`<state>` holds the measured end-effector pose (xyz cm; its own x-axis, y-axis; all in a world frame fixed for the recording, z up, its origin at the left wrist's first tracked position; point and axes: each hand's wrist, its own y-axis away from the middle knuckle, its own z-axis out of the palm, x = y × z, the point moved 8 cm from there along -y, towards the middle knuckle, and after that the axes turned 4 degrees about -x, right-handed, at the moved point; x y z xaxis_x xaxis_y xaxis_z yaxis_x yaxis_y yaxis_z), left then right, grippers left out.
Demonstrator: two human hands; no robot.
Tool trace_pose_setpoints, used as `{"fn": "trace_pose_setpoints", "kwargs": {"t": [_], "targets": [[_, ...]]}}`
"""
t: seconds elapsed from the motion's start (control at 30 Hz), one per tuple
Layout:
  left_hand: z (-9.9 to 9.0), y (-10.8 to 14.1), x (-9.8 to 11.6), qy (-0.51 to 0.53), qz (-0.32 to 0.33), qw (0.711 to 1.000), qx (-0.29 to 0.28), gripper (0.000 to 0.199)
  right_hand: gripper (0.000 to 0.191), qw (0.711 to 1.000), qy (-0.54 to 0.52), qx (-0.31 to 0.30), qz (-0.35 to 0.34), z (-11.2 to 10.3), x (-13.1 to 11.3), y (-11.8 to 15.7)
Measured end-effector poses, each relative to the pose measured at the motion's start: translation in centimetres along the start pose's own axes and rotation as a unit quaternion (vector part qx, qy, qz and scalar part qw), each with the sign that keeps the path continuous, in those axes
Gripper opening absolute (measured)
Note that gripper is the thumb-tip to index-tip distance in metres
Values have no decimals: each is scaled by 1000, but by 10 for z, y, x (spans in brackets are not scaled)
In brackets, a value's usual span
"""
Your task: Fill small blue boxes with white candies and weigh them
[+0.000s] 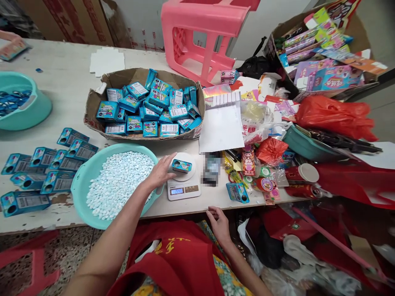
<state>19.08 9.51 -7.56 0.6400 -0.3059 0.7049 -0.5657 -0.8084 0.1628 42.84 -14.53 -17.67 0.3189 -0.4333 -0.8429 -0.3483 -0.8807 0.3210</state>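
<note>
On the round white pan of a small digital scale [184,192] lies a blue candy box [182,166] with a round hole at its left end. My left hand [161,172] reaches over the basin's right rim, its fingers apart at the box's left end; whether they touch it is unclear. My right hand [218,222] hangs empty by the table's front edge, fingers loosely spread. A turquoise basin [80,205] full of small pale candies stands left of the scale. Several blue boxes with holes [58,183] stand farther left. Behind the basin sits a cardboard box [95,123] packed with blue boxes.
Right of the scale lie a blurred dark object [211,169], a single blue box [237,192], red cups and plastic bags. A pink stool [205,24] rests at the back. Another turquoise basin [40,107] is far left.
</note>
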Motion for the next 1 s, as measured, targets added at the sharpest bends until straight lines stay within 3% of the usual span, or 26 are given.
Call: {"fn": "trace_pose_setpoints", "kwargs": {"t": [0.67, 1.0], "targets": [[-2, 2, -3, 27, -4, 1000, 14, 78, 36, 1000, 16, -15, -12, 0, -14, -5], [0, 2, -2, 5, -2, 1000, 25, 77, 35, 1000, 10, -25, 4, -1, -2, 0]]}}
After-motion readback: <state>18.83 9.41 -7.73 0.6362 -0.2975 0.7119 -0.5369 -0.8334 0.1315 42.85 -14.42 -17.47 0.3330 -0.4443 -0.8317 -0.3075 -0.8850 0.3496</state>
